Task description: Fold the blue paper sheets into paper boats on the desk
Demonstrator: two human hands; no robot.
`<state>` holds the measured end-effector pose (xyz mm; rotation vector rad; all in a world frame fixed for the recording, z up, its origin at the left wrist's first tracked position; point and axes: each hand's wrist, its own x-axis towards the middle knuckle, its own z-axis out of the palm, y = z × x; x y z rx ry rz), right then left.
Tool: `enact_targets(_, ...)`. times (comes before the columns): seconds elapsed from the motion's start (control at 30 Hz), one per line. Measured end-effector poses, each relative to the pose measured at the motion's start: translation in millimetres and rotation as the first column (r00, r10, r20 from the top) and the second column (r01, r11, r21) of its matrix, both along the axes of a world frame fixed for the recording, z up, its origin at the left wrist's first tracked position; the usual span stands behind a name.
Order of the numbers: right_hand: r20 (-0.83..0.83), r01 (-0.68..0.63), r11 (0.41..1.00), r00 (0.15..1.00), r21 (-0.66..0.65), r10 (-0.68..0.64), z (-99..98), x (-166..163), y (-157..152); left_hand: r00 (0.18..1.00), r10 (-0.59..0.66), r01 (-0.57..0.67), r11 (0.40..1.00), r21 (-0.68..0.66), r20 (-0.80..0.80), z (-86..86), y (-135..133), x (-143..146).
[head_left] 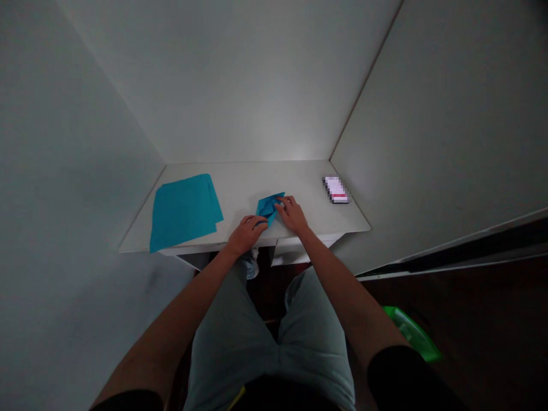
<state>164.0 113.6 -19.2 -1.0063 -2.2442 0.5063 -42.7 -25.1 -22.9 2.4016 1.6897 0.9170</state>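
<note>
The grip of my left hand (247,231) sits curled over the near tip of the folded blue paper (269,206). From this view I cannot tell whether the fingers pinch that tip or only press it down. The grip of my right hand (292,214) is slack and spread, with the fingers laid flat along the paper's right edge and nothing clamped between them.

The folded blue paper lies on the white bench (299,177), near its front edge and a little right of the middle, between my two hands. It is creased into a small pointed shape, with the far corner toward the wall.

Well to the left on the same bench is a stack of blue sheets (185,211), lying flat and unfolded, with its near corner reaching the front edge. It is clear of both hands. Toward the right rear corner of the bench there is a small blurred object (336,189), white with a red band, too blurred to tell what it is.

The bench stands in a corner of pale walls (257,85). Below, my grey shorts (274,342) fill the foreground, and a green object (413,334) lies on the dark floor to my right.
</note>
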Motion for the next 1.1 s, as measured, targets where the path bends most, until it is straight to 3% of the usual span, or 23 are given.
enact_targets(0.23,0.034,0.018,0.998,0.999,0.063,-0.020,-1.1,0.4,-2.3,0.998,-0.068,0.068,0.997,-0.030,0.001,0.7,2.9,1.9)
enact_targets(0.4,0.115,-0.020,1.000,0.993,0.021,0.017,-6.0,-0.9,5.5,0.997,-0.074,0.074,0.997,0.004,0.006,3.9,3.4,5.1)
enact_targets(0.5,0.082,-0.035,0.999,0.996,-0.014,0.036,-5.3,-0.5,6.3,1.000,-0.004,0.004,1.000,0.008,0.017,10.3,0.5,6.9)
enact_targets(0.7,0.043,-0.109,0.992,0.993,-0.058,0.111,-2.9,1.6,4.7,0.948,0.278,-0.290,0.955,0.064,0.153,15.8,6.1,1.8)
enact_targets(0.9,-0.032,-0.195,0.980,0.981,-0.050,0.193,-3.2,2.9,3.3,0.961,0.186,-0.162,0.979,-0.127,0.204,14.7,22.2,4.4)
enact_targets(1.1,-0.107,-0.257,0.960,0.963,-0.113,0.246,0.7,3.9,-0.9,0.909,0.148,-0.123,0.988,-0.089,0.389,10.2,39.0,21.3)
